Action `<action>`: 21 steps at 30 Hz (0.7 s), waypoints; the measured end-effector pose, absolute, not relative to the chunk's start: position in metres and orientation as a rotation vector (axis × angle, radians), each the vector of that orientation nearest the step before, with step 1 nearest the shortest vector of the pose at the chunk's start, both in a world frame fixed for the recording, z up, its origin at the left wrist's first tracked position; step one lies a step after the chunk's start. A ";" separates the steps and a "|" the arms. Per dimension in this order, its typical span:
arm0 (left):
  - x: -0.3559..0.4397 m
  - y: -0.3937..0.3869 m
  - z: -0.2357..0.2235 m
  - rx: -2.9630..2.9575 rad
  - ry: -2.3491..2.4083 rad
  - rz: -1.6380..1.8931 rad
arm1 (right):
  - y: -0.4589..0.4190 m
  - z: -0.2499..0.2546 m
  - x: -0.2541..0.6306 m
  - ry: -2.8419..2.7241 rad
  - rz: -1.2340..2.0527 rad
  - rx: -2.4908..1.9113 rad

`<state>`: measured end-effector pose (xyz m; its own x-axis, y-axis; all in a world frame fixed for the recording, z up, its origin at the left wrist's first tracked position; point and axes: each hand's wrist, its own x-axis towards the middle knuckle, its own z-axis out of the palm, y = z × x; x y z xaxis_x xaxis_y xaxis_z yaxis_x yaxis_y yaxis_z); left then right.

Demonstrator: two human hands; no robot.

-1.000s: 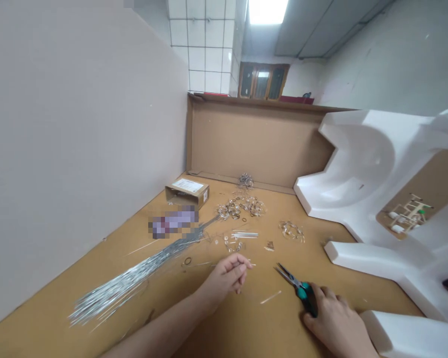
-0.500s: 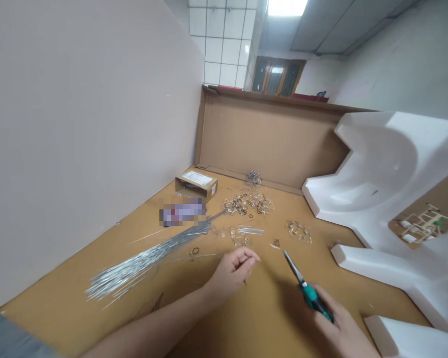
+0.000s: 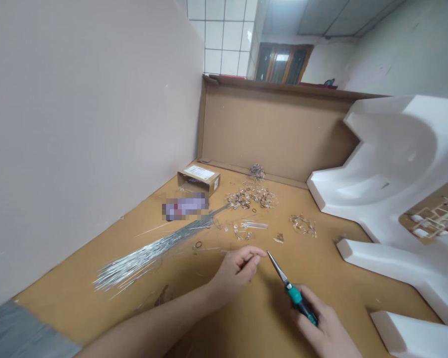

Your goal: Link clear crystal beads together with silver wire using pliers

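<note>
My right hand [image 3: 323, 320] is wrapped round the green and black handles of long-nose pliers [image 3: 283, 276]. Their slim metal jaws look closed and point up and left, with the tip close to my left fingertips. My left hand [image 3: 242, 266] has its thumb and fingers drawn together in a pinch; anything between them is too small to make out. Just beyond the left hand lie a small curved piece of clear beads [image 3: 242, 232] and thin clear rods [image 3: 254, 225]. To the left spreads a bundle of straight silvery wires [image 3: 145, 253].
A pile of small rings and wire pieces [image 3: 250, 196] lies farther back, near an open cardboard box [image 3: 198, 179] and a blurred purple object [image 3: 186, 206]. Another wire cluster [image 3: 302, 225] is at right. White moulded foam [image 3: 373, 258] borders the right side; a cardboard wall [image 3: 272, 132] stands behind.
The pliers in my right hand have moved left, bringing their tip close to my left fingertips. My left hand stays pinched. The camera view has shifted slightly.
</note>
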<state>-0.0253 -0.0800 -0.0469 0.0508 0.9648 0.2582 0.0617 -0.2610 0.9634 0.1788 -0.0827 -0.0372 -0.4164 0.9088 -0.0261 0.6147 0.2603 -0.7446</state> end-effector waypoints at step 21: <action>-0.027 -0.078 -0.055 1.491 1.122 1.302 | -0.083 -0.038 0.173 -2.073 0.930 -1.406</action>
